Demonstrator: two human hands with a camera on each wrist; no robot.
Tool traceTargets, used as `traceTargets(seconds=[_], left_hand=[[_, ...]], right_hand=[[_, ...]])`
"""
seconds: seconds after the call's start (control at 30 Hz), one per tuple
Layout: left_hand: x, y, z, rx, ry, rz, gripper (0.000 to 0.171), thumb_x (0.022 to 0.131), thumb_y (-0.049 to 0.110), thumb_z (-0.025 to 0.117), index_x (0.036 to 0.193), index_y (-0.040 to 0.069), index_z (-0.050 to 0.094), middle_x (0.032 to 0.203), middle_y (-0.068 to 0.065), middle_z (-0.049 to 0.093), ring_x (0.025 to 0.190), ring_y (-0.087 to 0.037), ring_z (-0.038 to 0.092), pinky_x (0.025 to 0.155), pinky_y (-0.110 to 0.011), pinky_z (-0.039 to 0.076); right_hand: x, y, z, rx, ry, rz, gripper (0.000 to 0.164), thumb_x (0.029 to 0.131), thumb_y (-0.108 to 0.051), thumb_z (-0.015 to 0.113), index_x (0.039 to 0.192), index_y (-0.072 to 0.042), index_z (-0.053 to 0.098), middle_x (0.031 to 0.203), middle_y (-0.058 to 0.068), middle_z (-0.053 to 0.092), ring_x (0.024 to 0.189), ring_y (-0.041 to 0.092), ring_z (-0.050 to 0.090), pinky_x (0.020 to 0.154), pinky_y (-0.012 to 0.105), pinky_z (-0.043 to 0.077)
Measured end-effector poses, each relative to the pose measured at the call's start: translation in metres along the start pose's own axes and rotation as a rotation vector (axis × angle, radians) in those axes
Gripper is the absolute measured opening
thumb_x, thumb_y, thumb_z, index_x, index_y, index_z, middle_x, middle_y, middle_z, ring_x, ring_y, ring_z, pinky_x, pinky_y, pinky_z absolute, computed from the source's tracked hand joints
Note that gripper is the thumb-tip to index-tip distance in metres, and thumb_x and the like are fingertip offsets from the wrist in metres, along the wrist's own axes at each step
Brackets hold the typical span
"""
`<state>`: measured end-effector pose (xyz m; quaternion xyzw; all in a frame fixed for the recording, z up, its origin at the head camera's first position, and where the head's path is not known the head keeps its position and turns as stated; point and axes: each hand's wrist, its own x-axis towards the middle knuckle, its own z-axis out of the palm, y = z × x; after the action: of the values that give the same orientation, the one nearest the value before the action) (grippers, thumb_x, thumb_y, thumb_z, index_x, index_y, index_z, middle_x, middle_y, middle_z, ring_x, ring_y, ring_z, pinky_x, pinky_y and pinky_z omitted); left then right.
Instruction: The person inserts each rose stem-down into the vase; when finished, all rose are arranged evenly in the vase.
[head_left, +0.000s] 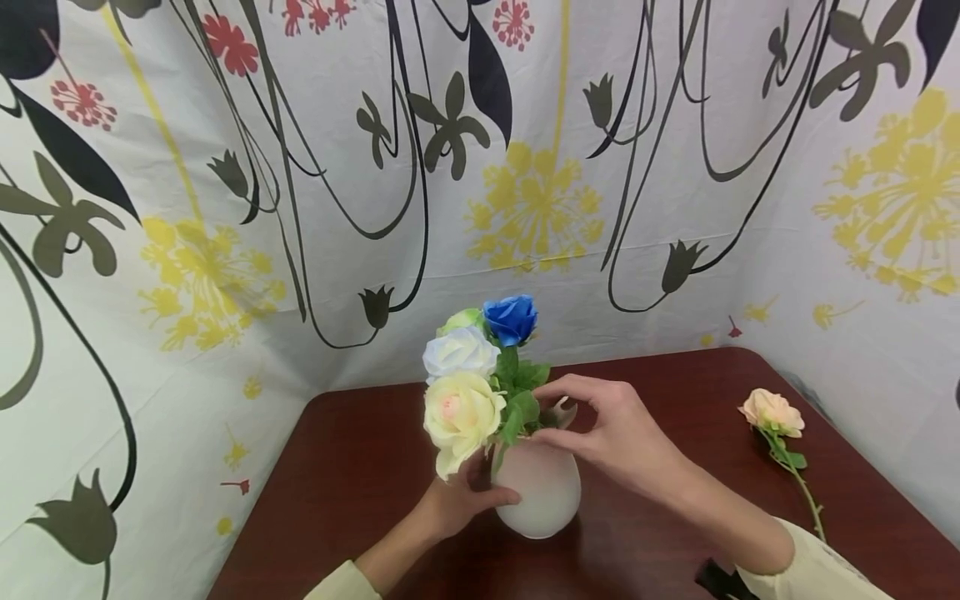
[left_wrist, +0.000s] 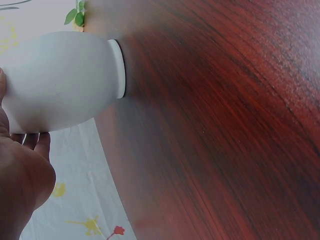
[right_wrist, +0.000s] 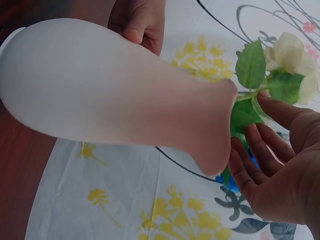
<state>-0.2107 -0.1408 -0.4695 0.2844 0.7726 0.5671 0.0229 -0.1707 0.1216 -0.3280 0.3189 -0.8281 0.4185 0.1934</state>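
Note:
A pale, rounded vase (head_left: pixel 538 492) stands on the table, flared at its mouth. My left hand (head_left: pixel 457 504) grips its left side, thumb in front and fingers reaching behind; the left wrist view shows fingers (left_wrist: pixel 42 145) against the vase. Out of the mouth rise a cream rose (head_left: pixel 461 417), a white rose (head_left: pixel 461 354), a blue rose (head_left: pixel 510 320) and a greenish bloom (head_left: pixel 459 321) partly hidden behind. At the mouth is my right hand (head_left: pixel 618 421), thumb and fingers spread apart, fingertips at the green leaves (right_wrist: pixel 245 114) and stems beside the rim.
A peach rose (head_left: pixel 772 412) with a long stem lies on the right of the dark red table (head_left: pixel 360 467). Behind hangs a flower-patterned white cloth (head_left: pixel 337 192). A black object (head_left: pixel 723 579) shows at the bottom edge by the right sleeve.

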Motion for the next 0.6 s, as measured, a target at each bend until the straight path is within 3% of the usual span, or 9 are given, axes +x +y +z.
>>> traceTargets(seconds=[0.17, 0.3, 0.6], left_hand=[[0.0, -0.001, 0.0, -0.011, 0.003, 0.011, 0.092, 0.088, 0.015, 0.09, 0.162, 0.027, 0.038, 0.161, 0.003, 0.049, 0.145, -0.022, 0.049, 0.112, -0.036, 0.047], [0.0, -0.001, 0.0, -0.005, 0.003, 0.0, 0.09, 0.087, 0.014, 0.09, 0.161, 0.026, 0.041, 0.159, 0.003, 0.051, 0.143, -0.021, 0.05, 0.112, -0.035, 0.047], [-0.001, -0.002, -0.001, 0.017, -0.003, -0.024, 0.082, 0.089, 0.016, 0.089, 0.158, 0.024, 0.046, 0.151, 0.002, 0.059, 0.135, -0.022, 0.059, 0.105, -0.033, 0.052]], right_hand=[[-0.005, 0.006, -0.013, 0.021, 0.077, 0.059, 0.038, 0.086, -0.018, 0.092, 0.121, -0.023, 0.078, 0.114, -0.01, 0.077, 0.107, 0.012, 0.072, 0.094, 0.025, 0.054], [-0.011, 0.014, -0.024, 0.058, 0.119, 0.115, 0.044, 0.09, -0.018, 0.088, 0.132, -0.021, 0.075, 0.124, -0.009, 0.076, 0.11, 0.011, 0.072, 0.092, 0.017, 0.053], [-0.026, 0.041, -0.049, 0.151, 0.184, 0.247, 0.057, 0.092, -0.021, 0.086, 0.145, -0.027, 0.066, 0.141, -0.003, 0.069, 0.122, 0.004, 0.067, 0.093, 0.015, 0.053]])
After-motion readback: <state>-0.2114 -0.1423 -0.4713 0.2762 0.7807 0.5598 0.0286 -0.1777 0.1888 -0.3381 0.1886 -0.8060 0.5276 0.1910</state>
